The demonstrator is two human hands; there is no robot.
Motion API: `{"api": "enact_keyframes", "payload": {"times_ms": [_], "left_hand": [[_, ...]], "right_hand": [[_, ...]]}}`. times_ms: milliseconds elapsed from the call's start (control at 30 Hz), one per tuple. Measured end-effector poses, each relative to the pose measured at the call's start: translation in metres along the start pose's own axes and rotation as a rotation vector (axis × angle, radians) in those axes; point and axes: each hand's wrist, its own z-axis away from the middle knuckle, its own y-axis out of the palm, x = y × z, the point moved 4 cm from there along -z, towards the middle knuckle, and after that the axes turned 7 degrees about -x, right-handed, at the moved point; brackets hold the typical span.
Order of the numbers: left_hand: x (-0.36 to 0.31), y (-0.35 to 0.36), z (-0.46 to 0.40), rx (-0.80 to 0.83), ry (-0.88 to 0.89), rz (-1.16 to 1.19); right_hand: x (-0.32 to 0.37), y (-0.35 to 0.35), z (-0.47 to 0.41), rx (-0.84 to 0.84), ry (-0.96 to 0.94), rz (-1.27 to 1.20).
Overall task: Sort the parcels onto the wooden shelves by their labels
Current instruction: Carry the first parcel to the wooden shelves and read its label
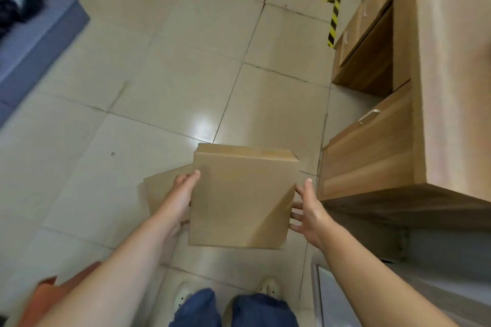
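A plain brown cardboard parcel (pixel 240 199) is held flat in front of me over the tiled floor, and no label shows on its top face. My left hand (pixel 180 195) grips its left edge, thumb on top. Under that hand a second, flatter cardboard piece (pixel 162 188) sticks out to the left; whether the hand holds it too is unclear. My right hand (pixel 308 214) rests against the parcel's right edge with fingers spread, thumb up by the corner.
A wooden desk or cabinet (pixel 393 146) with drawers and metal handles fills the right side. A blue padded block (pixel 39 42) lies at the left. Yellow-black tape (pixel 335 8) marks the floor further ahead. A grey metal frame (pixel 332 295) stands at the lower right.
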Motion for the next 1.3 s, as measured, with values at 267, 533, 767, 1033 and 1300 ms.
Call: {"api": "enact_keyframes", "payload": {"times_ms": [267,533,767,1033,1300], "left_hand": [[-0.152,-0.066,0.113,-0.014,0.214,-0.104],[-0.222,-0.111,0.203,0.065,0.336,-0.170],[-0.236,-0.158,0.248,0.211,0.477,-0.165],[-0.251,-0.176,0.270,0.339,0.562,-0.113],[-0.264,-0.186,0.283,0.382,0.597,0.066]], "right_hand": [[0.101,-0.013,0.144,0.082,-0.107,-0.063],[0.141,-0.031,0.257,0.247,-0.169,-0.110],[0.157,-0.042,0.322,0.257,-0.202,-0.003],[0.167,-0.042,0.363,0.271,-0.220,0.088],[0.168,-0.033,0.376,0.263,-0.276,0.103]]}}
